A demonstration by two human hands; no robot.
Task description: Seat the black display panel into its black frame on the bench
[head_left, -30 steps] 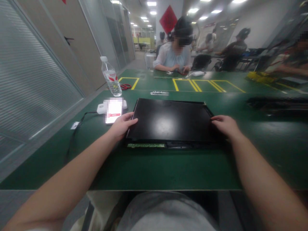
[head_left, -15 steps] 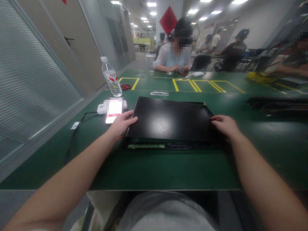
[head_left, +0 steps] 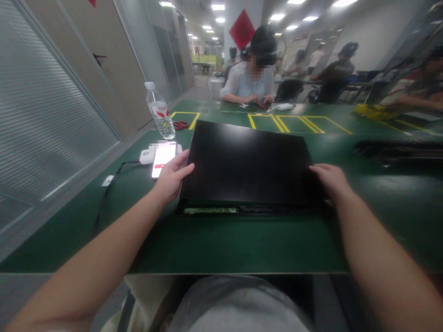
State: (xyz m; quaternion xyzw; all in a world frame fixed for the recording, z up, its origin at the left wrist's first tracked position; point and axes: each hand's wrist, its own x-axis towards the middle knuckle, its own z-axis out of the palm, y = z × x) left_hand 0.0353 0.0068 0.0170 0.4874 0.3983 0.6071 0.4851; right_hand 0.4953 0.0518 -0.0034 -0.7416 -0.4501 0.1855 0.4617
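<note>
A flat black display panel is tilted between my hands, its far edge raised. My left hand grips its left edge, thumb on top and fingers at the side. At the right edge, my right hand is closed on the panel, with some fingers hidden. Under the near edge shows a strip of green circuit board, lying along the front of a black frame. The panel covers most of that frame.
Left of the panel lie a lit phone and a white adapter with a black cable. Behind them stand a water bottle and red scissors. Dark parts lie at right. A person sits across the green table.
The panel's far edge has risen, tilting it more steeply and covering the frame's far right corner. My right hand has shifted slightly right along with it.
</note>
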